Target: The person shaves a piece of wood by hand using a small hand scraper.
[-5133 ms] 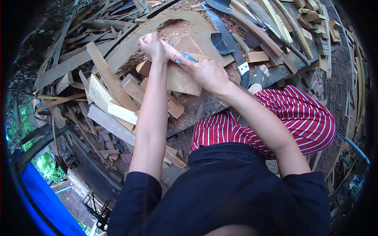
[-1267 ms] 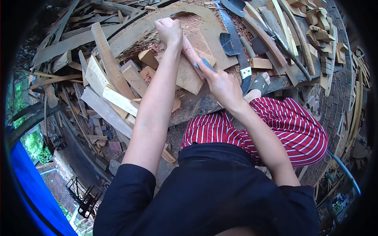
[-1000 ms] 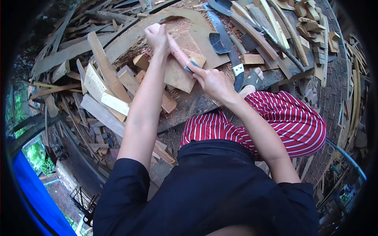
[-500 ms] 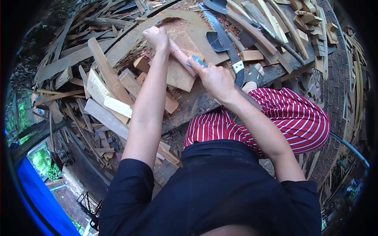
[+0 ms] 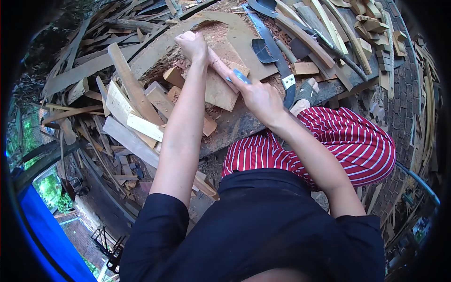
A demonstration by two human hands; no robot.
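My left hand (image 5: 192, 45) is closed round the far end of a pinkish wooden stick (image 5: 220, 66), which slants over a flat board (image 5: 220, 93). My right hand (image 5: 262, 99) is closed on a small blue-faced tool (image 5: 240, 77), pressed against the stick's near end. Its blue part is smeared by motion, and my fingers hide the rest. Wood dust and shavings lie round the board. Right of my right hand is a saw (image 5: 272, 47) with a long toothed blade and a dark handle.
A dark blade-like piece (image 5: 264, 50) lies beside the saw. Wood offcuts (image 5: 136, 89) crowd the left side, and more boards and stacked blocks (image 5: 376, 28) lie at the upper right. My sandalled foot (image 5: 307, 91) rests near the saw handle. Brick paving (image 5: 406, 98) runs along the right.
The whole view has shifted slightly, so things sit a little further right. The blue tool is now blurred and tilted differently in my right hand. My left hand keeps its hold on the stick.
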